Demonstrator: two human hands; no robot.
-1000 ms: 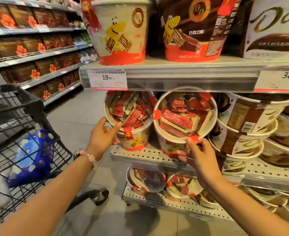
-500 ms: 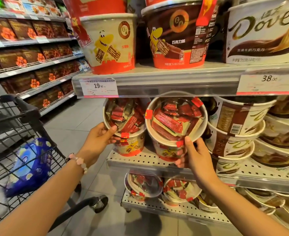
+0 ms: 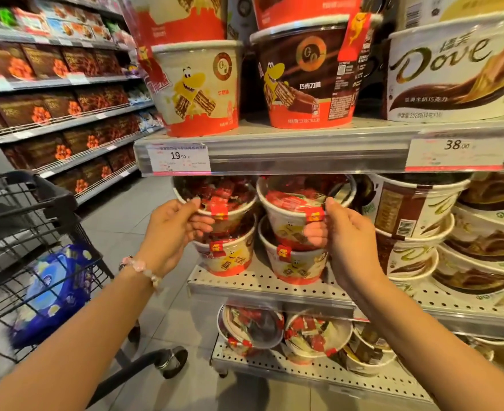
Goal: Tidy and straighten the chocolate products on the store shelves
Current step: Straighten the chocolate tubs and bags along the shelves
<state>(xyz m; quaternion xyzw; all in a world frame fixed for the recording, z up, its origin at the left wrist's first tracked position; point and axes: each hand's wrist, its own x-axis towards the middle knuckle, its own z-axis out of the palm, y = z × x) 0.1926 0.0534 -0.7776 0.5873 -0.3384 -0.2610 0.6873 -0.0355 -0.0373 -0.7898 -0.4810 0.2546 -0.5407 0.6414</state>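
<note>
Head view: left hand (image 3: 177,229) grips the rim of the top left wafer tub (image 3: 215,203), thumb on the lid; right hand (image 3: 341,232) is wrapped round the top right wafer tub (image 3: 299,213), fingers on its front. Both tubs sit on lower tubs (image 3: 296,262), mid shelf (image 3: 262,281), under the 19.90 tag (image 3: 177,157) at 12 o'clock. Risks: stacks look tilted, so a push w/ uneven force could tip a top tub off toward the shopping cart (image 3: 37,232) at 8 o'clock; the clear lid may pop off.
</note>
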